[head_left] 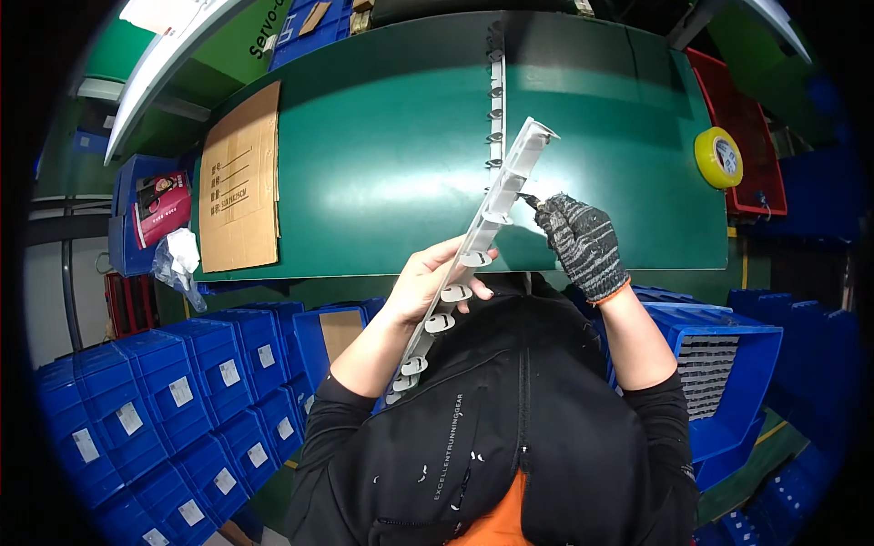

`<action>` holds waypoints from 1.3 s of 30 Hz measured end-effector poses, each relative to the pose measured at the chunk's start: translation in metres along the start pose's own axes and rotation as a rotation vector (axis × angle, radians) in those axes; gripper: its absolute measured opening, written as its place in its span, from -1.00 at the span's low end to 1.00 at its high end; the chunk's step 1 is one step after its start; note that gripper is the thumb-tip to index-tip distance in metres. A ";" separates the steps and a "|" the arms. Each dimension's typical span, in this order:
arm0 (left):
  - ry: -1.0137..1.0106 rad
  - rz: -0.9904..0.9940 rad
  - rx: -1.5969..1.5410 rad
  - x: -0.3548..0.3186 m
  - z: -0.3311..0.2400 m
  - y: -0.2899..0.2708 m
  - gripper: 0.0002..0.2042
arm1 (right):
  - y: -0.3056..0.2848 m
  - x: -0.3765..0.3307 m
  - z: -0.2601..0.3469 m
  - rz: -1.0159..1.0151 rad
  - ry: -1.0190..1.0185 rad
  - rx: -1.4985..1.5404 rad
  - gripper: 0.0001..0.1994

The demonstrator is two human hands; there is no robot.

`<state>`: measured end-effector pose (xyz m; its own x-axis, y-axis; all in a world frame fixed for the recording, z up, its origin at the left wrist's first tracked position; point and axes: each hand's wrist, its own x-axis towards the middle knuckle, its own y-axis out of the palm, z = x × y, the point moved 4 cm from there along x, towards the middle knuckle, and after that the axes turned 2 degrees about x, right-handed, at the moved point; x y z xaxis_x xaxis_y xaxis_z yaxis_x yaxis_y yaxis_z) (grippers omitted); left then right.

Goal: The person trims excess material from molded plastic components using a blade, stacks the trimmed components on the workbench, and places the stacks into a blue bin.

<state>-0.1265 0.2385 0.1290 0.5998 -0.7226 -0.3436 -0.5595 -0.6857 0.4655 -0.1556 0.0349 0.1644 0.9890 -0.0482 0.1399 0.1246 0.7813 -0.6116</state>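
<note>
My bare left hand (421, 280) is closed around a long, light grey plastic strip (484, 218) with rounded clip-like tabs along it. The strip slants from my lap up over the front of the green table (373, 182). To its right, my right hand (587, 247), in a dark grey knitted glove, is closed on a small dark pointed tool (529, 198). The tool's tip is beside the strip's upper part; whether they touch I cannot tell. Most of the tool is hidden by the glove. A second strip (497, 105) with dark tabs lies toward the table's far edge.
Flat cardboard (238, 182) lies at the table's left end. A yellow tape roll (718, 157) and a red crate (742, 118) are at the right. Stacked blue crates (173, 387) stand at lower left; a blue crate (760, 341) holding grey strips stands at my right.
</note>
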 end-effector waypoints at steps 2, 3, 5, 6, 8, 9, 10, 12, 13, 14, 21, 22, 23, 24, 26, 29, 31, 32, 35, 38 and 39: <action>-0.008 -0.004 0.010 0.000 0.001 0.002 -0.58 | -0.004 0.000 0.005 -0.019 0.044 0.034 -0.80; -0.014 -0.009 0.018 -0.001 0.001 0.003 -0.60 | -0.002 -0.001 0.003 -0.021 0.046 0.035 -0.80; -0.023 -0.013 0.025 -0.001 -0.003 0.006 -0.61 | -0.002 -0.002 0.003 -0.154 -0.150 -0.161 -0.82; -0.028 -0.018 0.031 -0.001 -0.004 0.007 -0.62 | 0.001 -0.004 -0.001 -0.156 -0.145 -0.162 -0.82; -0.025 -0.016 0.020 -0.001 -0.003 0.006 -0.62 | 0.006 -0.009 0.002 -0.095 -0.298 -0.171 -0.82; -0.019 -0.016 0.012 -0.001 -0.002 0.005 -0.61 | 0.009 -0.010 -0.001 -0.005 -0.128 0.097 -0.82; -0.022 -0.017 0.021 -0.001 -0.001 0.003 -0.61 | 0.007 -0.011 -0.002 0.002 -0.128 0.088 -0.82; -0.016 -0.015 0.003 -0.001 -0.003 0.004 -0.61 | 0.002 -0.013 0.002 0.011 -0.125 0.078 -0.82; -0.007 -0.018 -0.012 -0.002 -0.003 0.004 -0.60 | -0.004 -0.013 0.003 -0.034 0.090 0.183 -0.82; 0.006 -0.013 -0.036 -0.001 -0.002 0.003 -0.59 | -0.006 -0.016 0.001 -0.078 0.305 0.287 -0.82; 0.022 -0.029 -0.072 0.004 -0.005 0.007 -0.54 | 0.008 -0.022 0.017 -0.170 -0.126 -0.034 -0.85; 0.017 -0.023 -0.069 0.005 -0.005 0.008 -0.54 | 0.006 -0.019 0.022 -0.154 -0.010 -0.027 -0.84; 0.017 -0.028 -0.070 0.005 -0.005 0.008 -0.54 | 0.007 -0.018 0.024 -0.151 -0.012 -0.024 -0.84; 0.018 -0.036 -0.078 0.005 -0.004 0.008 -0.54 | 0.009 -0.017 0.024 -0.129 0.012 -0.027 -0.85; 0.018 -0.043 -0.087 0.005 -0.004 0.008 -0.54 | 0.011 -0.016 0.025 -0.108 0.036 -0.032 -0.86; 0.024 -0.034 -0.117 0.006 -0.003 0.007 -0.55 | 0.014 -0.015 0.024 -0.085 0.039 -0.034 -0.85; 0.024 -0.031 -0.113 0.007 -0.004 0.007 -0.56 | 0.015 -0.014 0.023 -0.101 0.040 -0.046 -0.86; 0.024 -0.031 -0.115 0.007 -0.005 0.008 -0.56 | 0.013 -0.012 0.021 -0.125 0.051 -0.078 -0.86; 0.008 -0.022 -0.129 0.005 -0.006 0.006 -0.56 | -0.003 -0.011 0.008 -0.253 0.058 0.013 -0.85; -0.001 0.000 -0.145 0.009 -0.004 0.003 -0.55 | 0.000 -0.015 -0.013 -0.233 0.255 0.449 -0.80; -0.032 0.024 -0.194 0.009 -0.002 0.004 -0.51 | 0.009 -0.019 -0.024 -0.181 0.527 0.859 -0.77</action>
<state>-0.1217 0.2294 0.1296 0.5674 -0.7432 -0.3546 -0.4513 -0.6409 0.6210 -0.1714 0.0284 0.1375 0.8960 -0.3157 -0.3124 0.3816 0.9070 0.1781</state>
